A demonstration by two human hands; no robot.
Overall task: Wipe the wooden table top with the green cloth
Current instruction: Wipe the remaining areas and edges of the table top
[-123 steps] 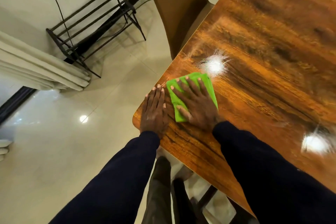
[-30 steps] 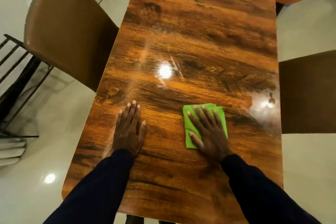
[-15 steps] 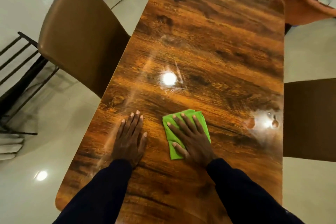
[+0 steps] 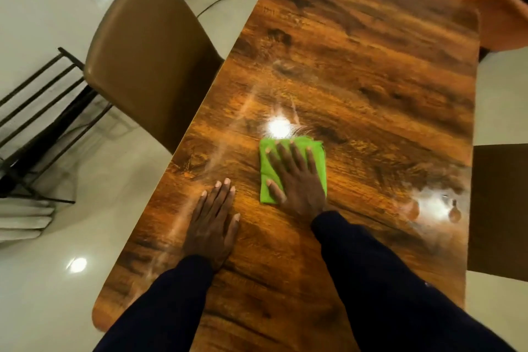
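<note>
The glossy wooden table top [image 4: 371, 71] runs away from me, with pale wipe streaks and lamp reflections on it. A folded green cloth [image 4: 267, 177] lies flat near the middle of the near half. My right hand [image 4: 297, 180] presses flat on the cloth with the fingers spread, covering most of it. My left hand [image 4: 213, 226] rests palm down on the bare wood, just left of and nearer than the cloth, holding nothing. Dark sleeves cover both forearms.
A brown chair [image 4: 148, 51] stands against the table's left edge. A dark brown chair [image 4: 500, 208] is at the right edge and an orange seat [image 4: 503, 20] at the far right corner. A black metal rack [image 4: 37, 111] stands on the tiled floor at left.
My right hand slid the cloth leftward, then pushed it forward, away from me, up to the bright lamp reflection. My left hand stayed flat on the wood.
</note>
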